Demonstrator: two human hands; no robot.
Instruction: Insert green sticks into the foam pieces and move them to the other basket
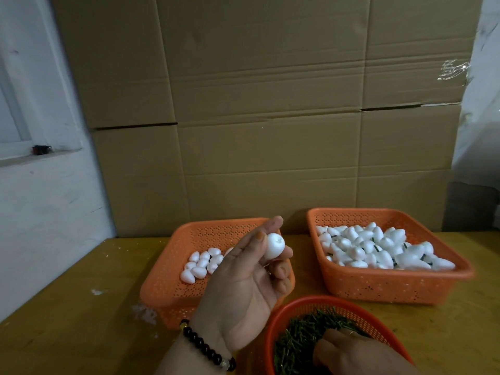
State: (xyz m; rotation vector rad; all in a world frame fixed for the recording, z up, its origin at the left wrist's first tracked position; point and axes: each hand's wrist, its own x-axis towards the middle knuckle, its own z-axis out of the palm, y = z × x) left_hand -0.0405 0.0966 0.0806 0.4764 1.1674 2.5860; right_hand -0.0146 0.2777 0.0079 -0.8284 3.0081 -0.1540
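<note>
My left hand [243, 282] is raised above the left orange basket [162, 290] and holds a white foam piece [274, 246] between thumb and fingers. That basket has several plain foam pieces [201, 263] in it. The right orange basket [392, 286] is heaped with foam pieces [378, 247] that carry green sticks. My right hand [351, 353] reaches down into the round orange basket [311, 304], its fingers buried in the green sticks [297, 336]. Whether it grips a stick is hidden.
All three baskets stand on a yellow table [67, 334] with white foam crumbs at the left. A wall of cardboard boxes [270, 117] rises right behind the baskets. A white wall with a window ledge lies to the left.
</note>
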